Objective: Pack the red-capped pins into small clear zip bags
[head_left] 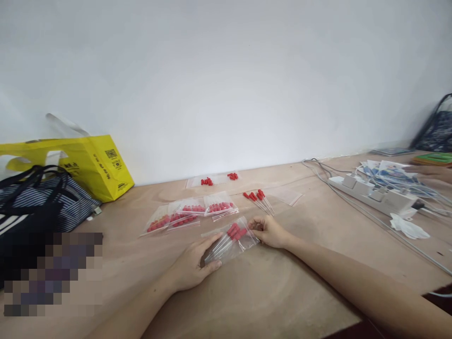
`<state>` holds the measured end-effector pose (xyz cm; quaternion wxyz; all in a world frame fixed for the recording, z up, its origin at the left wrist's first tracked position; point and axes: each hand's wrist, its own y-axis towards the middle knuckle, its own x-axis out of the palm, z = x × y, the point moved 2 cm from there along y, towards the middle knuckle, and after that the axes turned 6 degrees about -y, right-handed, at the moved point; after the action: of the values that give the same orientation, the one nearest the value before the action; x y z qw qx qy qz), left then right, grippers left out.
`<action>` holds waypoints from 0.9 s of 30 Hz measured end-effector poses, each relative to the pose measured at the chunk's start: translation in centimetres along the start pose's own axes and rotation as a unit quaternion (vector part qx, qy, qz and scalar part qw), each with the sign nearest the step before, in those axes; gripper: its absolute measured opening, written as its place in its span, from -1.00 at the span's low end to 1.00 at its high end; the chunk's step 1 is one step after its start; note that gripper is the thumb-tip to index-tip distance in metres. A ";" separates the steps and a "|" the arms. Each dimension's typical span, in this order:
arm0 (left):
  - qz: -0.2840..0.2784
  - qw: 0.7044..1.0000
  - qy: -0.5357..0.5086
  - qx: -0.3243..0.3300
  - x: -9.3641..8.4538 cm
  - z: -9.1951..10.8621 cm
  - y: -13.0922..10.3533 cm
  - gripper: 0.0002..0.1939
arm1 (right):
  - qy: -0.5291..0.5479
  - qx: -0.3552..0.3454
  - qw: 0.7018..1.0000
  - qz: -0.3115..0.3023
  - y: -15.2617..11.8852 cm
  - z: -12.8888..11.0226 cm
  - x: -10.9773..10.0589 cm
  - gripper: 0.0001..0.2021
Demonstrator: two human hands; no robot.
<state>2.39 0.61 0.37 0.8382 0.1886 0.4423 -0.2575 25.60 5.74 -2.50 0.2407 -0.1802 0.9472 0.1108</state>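
left hand: flat on tabletop, fingers spread, pinning the lower-left end of the clear bag
right hand: curled, pinching the bag's upper-right end, near its opening
bag: lies between both hands, long axis lower-left to upper-right; red-capped tubes inside, caps toward right hand
nearer hand: both touching
beyond hands: filled bags in a row; loose red-capped tubes just past right hand
far right: power strip, well apart
in the way: nothing between the hands
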 end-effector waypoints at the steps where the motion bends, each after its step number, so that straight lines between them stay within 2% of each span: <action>1: 0.006 1.000 0.001 0.003 0.0 0.0 0.0 -0.45 | -0.003 -0.006 1.000 0.000 0.1 0.0 0.0 -0.78; 5: 0.023 1.000 0.006 0.014 0.1 -0.2 0.1 -0.45 | 0.020 -0.049 0.998 -0.042 0.4 0.4 0.0 -0.73; 8: 0.022 0.999 0.011 0.021 0.1 -0.3 0.1 -0.45 | 0.022 -0.074 0.996 -0.041 0.7 0.7 0.3 -0.73; 12: 0.023 0.999 0.010 0.029 0.1 -0.2 0.1 -0.45 | 0.005 -0.035 0.999 -0.018 1.0 1.1 0.5 -0.72; 15: 0.023 0.999 0.011 0.024 0.1 -0.2 0.0 -0.45 | -0.024 0.000 1.000 -0.016 1.8 1.3 -0.6 -0.77; 16: 0.021 0.999 0.011 0.022 0.1 -0.2 0.0 -0.45 | -0.055 0.007 0.998 -0.001 2.3 1.3 -1.3 -0.81; 18: 0.021 1.000 0.010 0.021 0.1 -0.3 0.0 -0.45 | -0.163 0.019 0.984 0.066 3.4 1.3 -2.8 -0.89; 21: 0.023 0.999 0.009 0.022 0.1 -0.4 0.0 -0.44 | -0.300 0.050 0.939 0.159 5.6 0.9 -4.3 -0.86; 25: 0.022 1.000 0.008 0.019 0.1 -0.4 -0.1 -0.44 | -0.371 0.114 0.899 0.203 8.6 0.6 -4.0 -0.76; 27: 0.022 1.000 0.005 0.019 0.1 -0.4 -0.1 -0.44 | -0.372 0.133 0.895 0.207 9.8 0.7 -3.5 -0.75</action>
<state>2.08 0.71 0.01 0.8376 0.2152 0.4375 -0.2463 24.86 15.89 -0.14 0.5691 0.1079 0.8102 0.0897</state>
